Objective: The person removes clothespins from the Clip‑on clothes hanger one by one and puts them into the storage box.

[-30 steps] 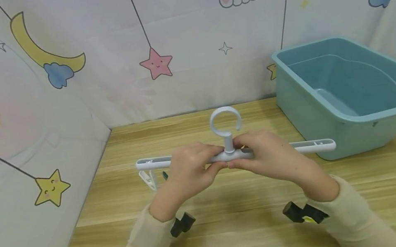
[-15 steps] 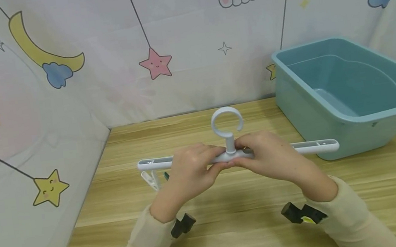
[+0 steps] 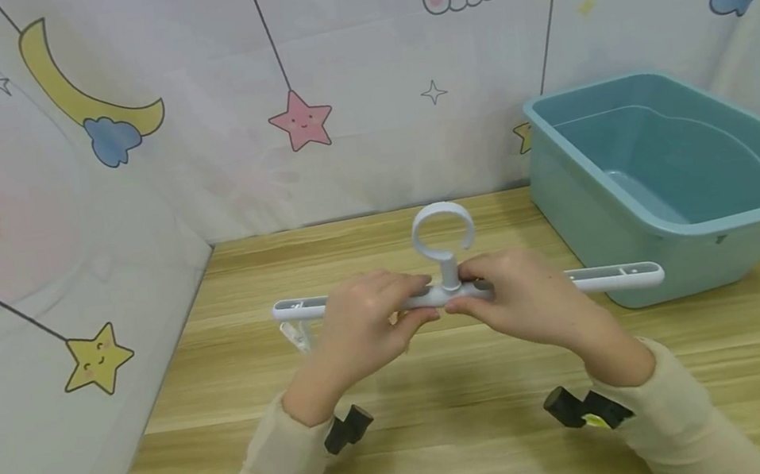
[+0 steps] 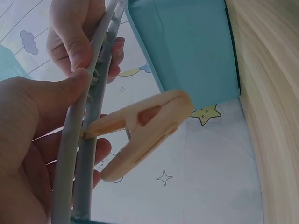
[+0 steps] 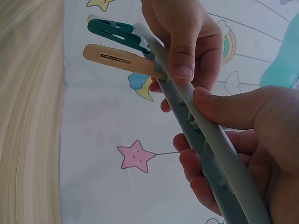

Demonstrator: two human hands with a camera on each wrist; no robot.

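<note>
A white bar-shaped clip hanger (image 3: pixel 450 269) is held level over the table, its round hook standing upright at the middle. My left hand (image 3: pixel 365 319) pinches the bar just left of the hook, thumb on the near side. Right of the hook, my right hand (image 3: pixel 532 297) grips it the same way. Clips hang from the bar's left half: a white clip (image 3: pixel 295 336) shows below the left end, while a green clip (image 5: pixel 131 43) and a tan clip (image 5: pixel 100 55) appear in the right wrist view. The tan one is hidden behind my left hand in the head view.
A blue-green plastic tub (image 3: pixel 580 226) stands on the table at the right, close behind the bar's right end. The wood-grain table (image 3: pixel 435 438) meets a white curtain (image 3: pixel 371 166) with printed stars and moons at the back and left.
The hanger has shifted slightly to the right, and the right hand has moved with it. The thumbs, formerly touching, are now a little apart. The green clip has gone out of sight in the head view.
</note>
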